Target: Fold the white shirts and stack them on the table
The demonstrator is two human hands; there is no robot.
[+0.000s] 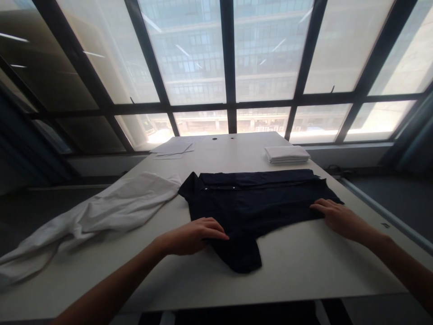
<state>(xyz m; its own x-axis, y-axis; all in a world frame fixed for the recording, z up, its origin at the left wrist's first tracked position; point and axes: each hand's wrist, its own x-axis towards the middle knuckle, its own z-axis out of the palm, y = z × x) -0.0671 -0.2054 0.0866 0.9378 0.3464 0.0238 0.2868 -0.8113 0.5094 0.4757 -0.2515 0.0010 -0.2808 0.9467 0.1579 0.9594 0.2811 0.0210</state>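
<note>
A dark navy short-sleeved shirt lies across the white table, its collar to the left and its hem to the right. Small pale buttons run along its far part, and the far side looks folded over. One sleeve points toward me. My left hand is closed on the near edge of the shirt by the shoulder and sleeve; its fingertips lie over the cloth. At the near hem corner, my right hand pinches the cloth between thumb and fingers, the thumb partly hidden.
A crumpled white garment lies on the left of the table and hangs past its edge. Paper sheets lie at the far left. A folded white cloth stack sits at the far right. Tall windows stand behind.
</note>
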